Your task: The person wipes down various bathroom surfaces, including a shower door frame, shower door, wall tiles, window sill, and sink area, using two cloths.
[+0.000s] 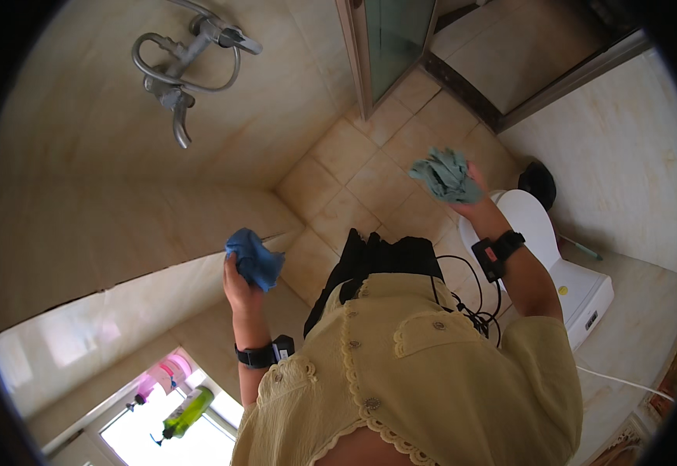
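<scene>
A crumpled blue cloth point(254, 256) is gripped in my left hand point(244, 294), held out near a tiled ledge. My right hand point(473, 198) holds a bunched grey-green cloth point(446, 176) above the tiled floor point(367, 180). That cloth covers most of the right fingers. A black device is strapped to each wrist, and cables run from the right one down beside my body. The two hands are well apart, with neither cloth touching a wall.
A chrome wall-mounted tap point(190, 64) with a hose is at upper left. The white toilet point(527, 227) stands to my right, beside a black object point(538, 183). A glass door point(396, 46) is ahead. Pink point(166, 376) and green point(188, 412) pump bottles stand by the window.
</scene>
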Action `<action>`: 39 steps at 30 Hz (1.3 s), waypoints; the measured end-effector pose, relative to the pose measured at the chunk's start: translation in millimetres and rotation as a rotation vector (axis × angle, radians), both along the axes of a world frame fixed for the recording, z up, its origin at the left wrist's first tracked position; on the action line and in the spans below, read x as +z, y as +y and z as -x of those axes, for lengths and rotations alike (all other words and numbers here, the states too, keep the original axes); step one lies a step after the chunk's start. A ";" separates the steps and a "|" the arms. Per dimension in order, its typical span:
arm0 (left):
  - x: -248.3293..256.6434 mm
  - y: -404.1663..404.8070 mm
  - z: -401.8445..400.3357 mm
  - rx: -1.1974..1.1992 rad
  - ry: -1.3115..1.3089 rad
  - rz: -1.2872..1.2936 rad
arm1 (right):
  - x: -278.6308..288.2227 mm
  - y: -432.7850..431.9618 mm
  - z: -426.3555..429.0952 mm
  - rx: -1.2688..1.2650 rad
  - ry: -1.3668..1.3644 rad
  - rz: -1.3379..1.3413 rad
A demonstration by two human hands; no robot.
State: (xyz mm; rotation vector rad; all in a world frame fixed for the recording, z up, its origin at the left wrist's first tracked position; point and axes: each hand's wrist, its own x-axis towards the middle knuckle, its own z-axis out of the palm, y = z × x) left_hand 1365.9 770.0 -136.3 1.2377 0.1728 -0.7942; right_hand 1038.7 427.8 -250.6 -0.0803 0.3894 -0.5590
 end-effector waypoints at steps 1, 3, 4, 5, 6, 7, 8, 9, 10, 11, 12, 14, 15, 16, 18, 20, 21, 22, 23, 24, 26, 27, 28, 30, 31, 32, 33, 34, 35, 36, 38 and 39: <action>-1.4 -5.7 -6.3 0.005 -0.001 0.007 | 12.3 1.7 -2.6 0.005 -0.001 0.007; -4.9 -19.3 -12.5 0.089 0.107 -0.053 | 47.2 11.1 5.4 -0.115 0.100 -0.051; -14.9 -21.2 -22.8 0.055 0.134 0.003 | 57.5 10.3 8.9 -0.114 0.101 -0.039; -24.1 -23.7 -30.4 0.055 0.136 0.014 | 66.1 7.8 12.7 -0.151 0.106 -0.046; -24.8 -36.6 -32.4 0.056 0.192 0.035 | 69.3 7.6 19.4 -0.199 0.116 -0.060; -26.6 -49.2 -33.9 0.056 0.247 0.054 | 71.3 5.2 24.7 -0.211 0.120 -0.056; -30.8 -60.6 -35.4 0.045 0.252 0.057 | 72.9 2.0 30.1 -0.258 0.137 -0.089; -33.5 -68.9 -35.7 0.001 0.304 0.078 | 74.0 1.2 37.4 -0.304 0.151 -0.127; -36.2 -76.3 -34.9 -0.043 0.355 0.098 | 68.5 0.6 46.2 -0.339 0.200 -0.129; -38.6 -83.0 -32.7 -0.052 0.358 0.095 | 67.2 2.4 55.5 -0.348 0.202 -0.131; -39.9 -92.2 -32.3 -0.157 0.358 0.126 | 68.4 3.6 61.0 -0.383 0.202 -0.139; -44.3 -112.9 -31.6 -0.268 0.355 0.156 | 71.8 -1.3 72.5 -0.422 0.197 -0.148; -48.2 -125.5 -33.0 -0.280 0.308 0.111 | 73.1 -4.7 77.7 -0.454 0.186 -0.129; -50.9 -137.8 -33.7 -0.291 0.261 0.065 | 72.1 -9.7 82.9 -0.485 0.175 -0.111; -53.3 -167.5 -29.2 -0.320 0.229 0.066 | 65.7 -26.5 98.0 -0.509 0.198 -0.118; -52.8 -202.4 -18.7 -0.353 0.195 0.073 | 59.1 -51.1 114.7 -0.530 0.246 -0.152; -51.6 -219.9 -12.6 -0.399 0.152 0.057 | 51.2 -65.4 125.6 -0.549 0.239 -0.148; -49.6 -239.6 -4.9 -0.443 0.106 0.044 | 42.2 -81.7 136.2 -0.568 0.213 -0.140; -49.6 -260.6 4.0 -0.462 0.100 0.053 | 35.3 -98.9 149.9 -0.587 0.187 -0.132; -47.6 -275.8 8.0 -0.453 0.138 0.048 | 41.1 -107.7 149.3 -0.594 0.197 -0.129; -46.4 -318.6 16.3 -0.458 0.167 0.039 | 28.5 -145.4 169.9 -0.633 0.188 -0.095; -46.1 -339.0 23.9 -0.433 0.171 -0.002 | 23.4 -159.1 178.0 -0.644 0.200 -0.069; -46.3 -357.0 32.1 -0.400 0.179 -0.045 | 28.9 -170.3 184.2 -0.646 0.263 -0.082; -43.8 -397.9 41.8 -0.431 0.121 -0.068 | 26.0 -189.5 211.8 -0.622 0.269 -0.069; -41.8 -418.0 42.8 -0.473 0.047 -0.065 | 22.6 -203.0 222.0 -0.608 0.255 -0.031; -41.7 -431.8 43.9 -0.456 0.040 -0.080 | 19.6 -208.6 231.2 -0.614 0.306 -0.043; -42.6 -446.1 43.4 -0.419 0.036 -0.052 | 16.8 -215.6 237.9 -0.594 0.301 -0.050; -42.5 -458.5 40.8 -0.379 0.027 -0.022 | 14.7 -222.5 242.5 -0.617 0.326 -0.055; -48.8 -467.4 31.7 -0.355 0.018 -0.029 | 11.5 -227.6 244.8 -0.638 0.350 -0.061; -60.5 -469.7 16.0 -0.249 -0.034 -0.091 | 19.7 -233.5 238.8 -0.649 0.400 -0.120; -63.2 -479.2 -13.1 -0.080 -0.130 -0.081 | 9.3 -239.7 243.5 -0.628 0.380 -0.142; -47.0 -498.7 -15.8 -0.035 -0.305 -0.069 | 5.3 -241.0 247.4 -0.645 0.388 -0.160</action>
